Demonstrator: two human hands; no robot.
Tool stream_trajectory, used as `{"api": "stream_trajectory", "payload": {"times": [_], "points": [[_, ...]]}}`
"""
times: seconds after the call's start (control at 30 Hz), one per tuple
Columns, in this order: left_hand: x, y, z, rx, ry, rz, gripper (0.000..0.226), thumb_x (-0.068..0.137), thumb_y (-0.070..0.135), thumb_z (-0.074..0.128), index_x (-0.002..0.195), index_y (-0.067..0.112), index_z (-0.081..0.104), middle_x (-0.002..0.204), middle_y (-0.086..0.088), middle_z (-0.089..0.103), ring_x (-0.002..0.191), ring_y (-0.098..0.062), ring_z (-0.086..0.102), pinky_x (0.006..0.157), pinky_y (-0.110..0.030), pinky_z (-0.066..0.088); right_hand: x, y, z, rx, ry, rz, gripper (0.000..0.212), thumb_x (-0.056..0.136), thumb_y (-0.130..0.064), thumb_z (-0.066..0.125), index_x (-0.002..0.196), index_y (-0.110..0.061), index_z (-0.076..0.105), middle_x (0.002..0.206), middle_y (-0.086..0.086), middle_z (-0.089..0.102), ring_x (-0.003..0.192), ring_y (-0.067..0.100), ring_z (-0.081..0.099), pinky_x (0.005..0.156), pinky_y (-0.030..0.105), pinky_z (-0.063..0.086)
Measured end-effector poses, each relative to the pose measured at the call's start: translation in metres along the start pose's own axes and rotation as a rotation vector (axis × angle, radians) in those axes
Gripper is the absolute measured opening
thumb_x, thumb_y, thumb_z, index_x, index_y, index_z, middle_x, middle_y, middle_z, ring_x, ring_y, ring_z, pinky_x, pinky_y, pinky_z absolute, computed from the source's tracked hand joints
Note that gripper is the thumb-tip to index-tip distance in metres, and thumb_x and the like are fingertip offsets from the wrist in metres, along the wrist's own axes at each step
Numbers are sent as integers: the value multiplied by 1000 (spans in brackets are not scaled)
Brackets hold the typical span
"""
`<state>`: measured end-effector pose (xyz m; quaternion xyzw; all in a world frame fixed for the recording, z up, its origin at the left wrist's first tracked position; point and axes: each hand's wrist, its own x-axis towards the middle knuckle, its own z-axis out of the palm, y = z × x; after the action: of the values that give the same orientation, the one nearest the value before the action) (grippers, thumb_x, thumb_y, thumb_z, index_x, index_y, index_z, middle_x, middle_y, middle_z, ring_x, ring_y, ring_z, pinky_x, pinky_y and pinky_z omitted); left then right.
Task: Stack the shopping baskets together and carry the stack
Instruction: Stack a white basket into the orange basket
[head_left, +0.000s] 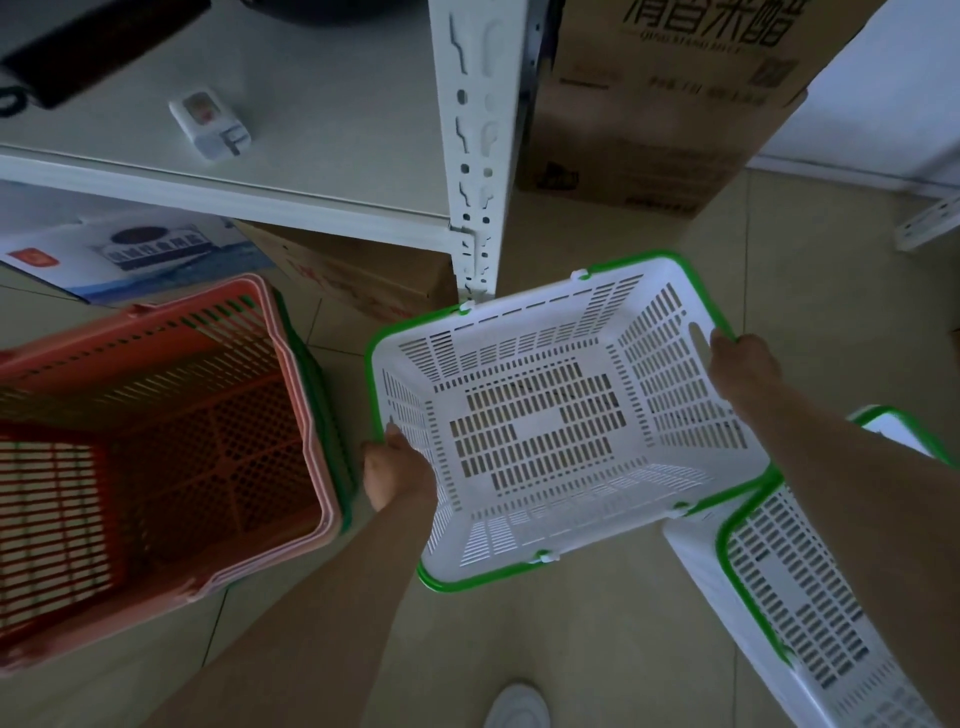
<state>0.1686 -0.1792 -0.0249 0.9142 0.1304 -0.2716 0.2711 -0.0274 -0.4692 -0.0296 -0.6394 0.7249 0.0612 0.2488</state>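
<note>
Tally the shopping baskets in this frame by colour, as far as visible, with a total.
White baskets with green handles: 2, one held, one at lower right
Pink/red nested stack: exact count unclear
Total: 2 white, plus the stack

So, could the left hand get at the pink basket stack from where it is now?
Probably yes, but not freely: the left hand is gripping the white basket by its rim, right beside the pink basket stack. Nothing lies between them; it would have to release its grip first.

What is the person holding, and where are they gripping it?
A white slotted plastic basket with green handles, gripped at its two opposite short ends: left hand on one rim, right hand on the other.
</note>
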Motion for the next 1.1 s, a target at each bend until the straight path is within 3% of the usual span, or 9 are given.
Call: {"api": "stream_trajectory", "payload": {"times": [0.13,0.3,0.43,0.57,0.73,0.83,0.97,1.1], "points": [[-18,-7,-15,-23,46,79,53,100,45,31,115,-1,51,118,-26,64,103,-41,63,74,-36,43,-13,1,-16,48,37,-49,66,98,-53,33,120,6,54,100,23,61,81,34,57,68,35,41],[-41,1,-46,-39,69,167,53,99,47,29,116,1,50,114,-26,64,100,-43,63,72,-37,42,-42,-1,-49,47,105,-96,72,97,-59,31,117,6,55,87,15,53,75,29,51,67,33,38],[-61,11,-71,-66,68,202,51,100,47,26,113,3,50,110,-24,64,93,-41,64,78,-44,51,-64,-1,-77,37,150,-54,71,96,-60,30,113,4,56,88,16,53,77,31,52,69,35,37],[-81,19,-97,-114,43,198,47,101,45,26,121,9,48,106,-24,66,92,-41,64,80,-47,51,-94,-2,-105,41,236,-48,73,96,-60,29,110,6,57,100,23,61,96,41,60,77,42,42],[-99,22,-138,-149,18,213,50,101,44,26,117,6,53,102,-24,66,87,-40,62,72,-41,48,-136,-3,-138,53,269,-1,72,94,-65,22,105,-4,58,94,20,63,86,40,63,79,50,53],[-110,20,-169,-167,-7,217,48,101,43,26,109,4,53,89,-17,60,76,-32,54,67,-36,42,-166,-6,-159,47,262,-27,66,96,-57,25,110,-1,56,102,23,61,95,43,61,83,49,49],[-116,19,-212,-182,-15,224,39,101,43,26,97,10,46,73,-3,47,75,-28,49,69,-35,39,-201,-15,-180,36,269,-112,57,99,-47,28,115,0,56,109,27,60,102,46,57,84,51,45],[-108,13,-257,-179,11,242,42,101,43,26,100,7,49,79,-8,52,74,-27,49,69,-35,36,-229,-40,-182,21,329,-114,63,95,-55,25,110,-4,58,98,22,61,91,44,60,78,53,48]]}}
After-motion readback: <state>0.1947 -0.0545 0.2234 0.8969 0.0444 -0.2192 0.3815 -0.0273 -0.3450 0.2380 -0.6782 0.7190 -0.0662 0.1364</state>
